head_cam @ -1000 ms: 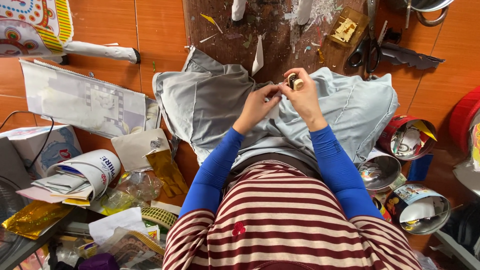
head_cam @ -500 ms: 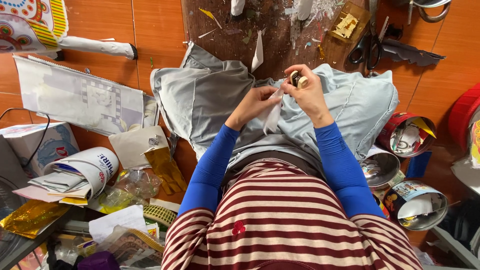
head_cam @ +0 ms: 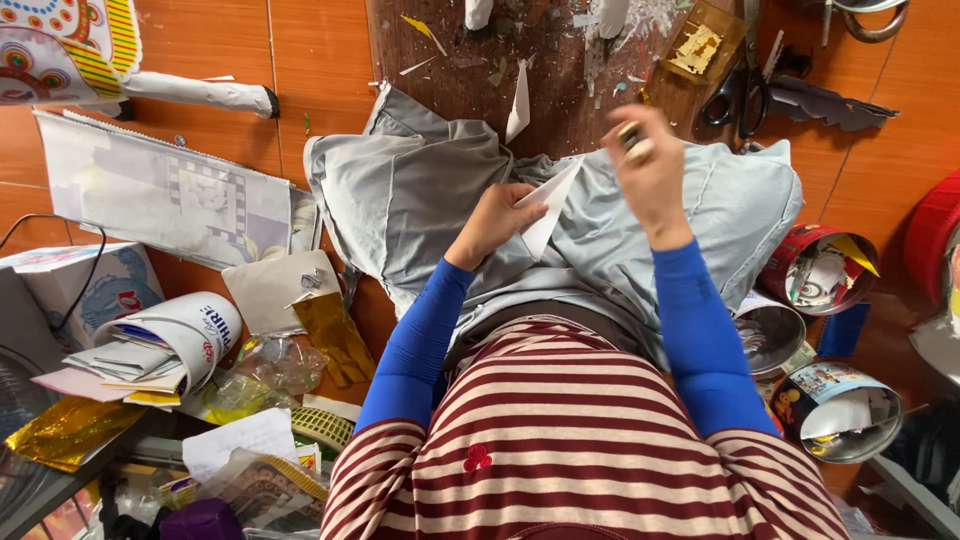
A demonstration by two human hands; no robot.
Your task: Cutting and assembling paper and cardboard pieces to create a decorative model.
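L hand [head_cam: 497, 222] pinching white paper strip [head_cam: 546, 205] over grey cloth [head_cam: 420, 200]; R hand [head_cam: 648, 165] closed on small roll [head_cam: 634, 141], blurred; strip could tear if yanked

Both arms reach forward in blue sleeves, elbows bent near the waist. The left hand [head_cam: 497, 222] sits lower, fingers curled and pinched together, wrist turned inward. The right hand [head_cam: 648, 165] is raised higher and slightly blurred, its fingers bunched closed at the tips, well apart from the left
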